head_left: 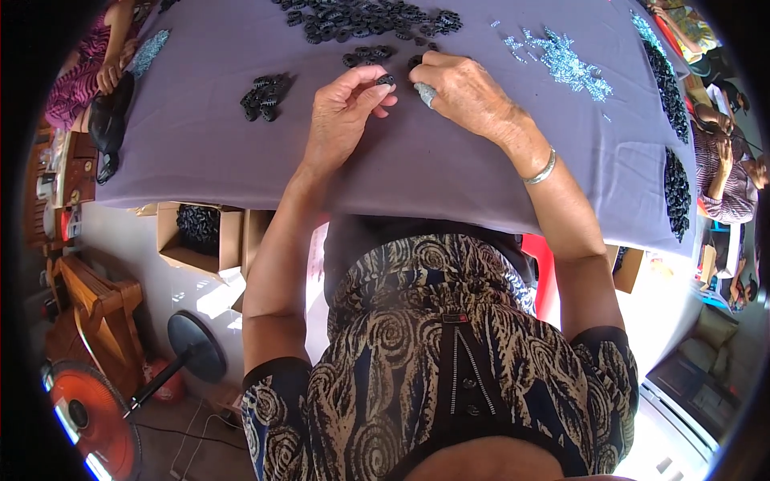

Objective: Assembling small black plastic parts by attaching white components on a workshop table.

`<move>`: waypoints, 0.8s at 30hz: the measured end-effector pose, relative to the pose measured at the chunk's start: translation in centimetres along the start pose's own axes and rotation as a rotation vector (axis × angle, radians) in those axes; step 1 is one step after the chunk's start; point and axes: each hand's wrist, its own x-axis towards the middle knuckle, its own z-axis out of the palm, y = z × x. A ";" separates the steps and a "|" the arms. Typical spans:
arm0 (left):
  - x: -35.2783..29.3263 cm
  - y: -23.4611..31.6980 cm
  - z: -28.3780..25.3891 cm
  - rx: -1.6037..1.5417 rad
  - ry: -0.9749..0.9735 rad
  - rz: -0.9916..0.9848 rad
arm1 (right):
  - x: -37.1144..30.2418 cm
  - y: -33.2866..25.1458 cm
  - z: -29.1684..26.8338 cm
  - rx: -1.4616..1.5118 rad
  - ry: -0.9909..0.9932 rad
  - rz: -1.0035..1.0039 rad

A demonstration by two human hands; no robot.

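My left hand (pixel 345 112) pinches a small black ridged piece (pixel 387 80), like a little wheel, between thumb and fingertips above the purple-grey tablecloth (pixel 449 172). Just to its right, the fingers of my right hand (pixel 461 86) are closed on another black ridged piece (pixel 415 62), mostly hidden by the fingertips. A grey wrap (pixel 426 94) covers one digit of that hand, and a silver bangle circles the wrist. Beyond the hands lies a small cluster of black pieces (pixel 367 55), with a large pile (pixel 353 20) farther back. Another small heap (pixel 261 98) sits left of my left hand.
Pale blue small pieces (pixel 565 62) are spread at the back right. More black pieces (pixel 676 192) line the right edge. People sit at both sides of the table. On the floor at left are a cardboard box (pixel 200 234) of black pieces and an orange fan (pixel 95 417).
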 end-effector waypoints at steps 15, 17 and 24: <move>-0.1 0.6 0.3 0.035 -0.014 -0.021 | 0.5 0.3 0.4 1.065 0.143 0.400; -0.2 0.6 0.3 0.041 -0.012 -0.026 | 0.6 -0.1 0.5 1.079 0.152 0.400; -0.2 0.5 0.3 0.051 -0.029 -0.016 | 0.7 -0.7 1.7 0.952 0.220 0.368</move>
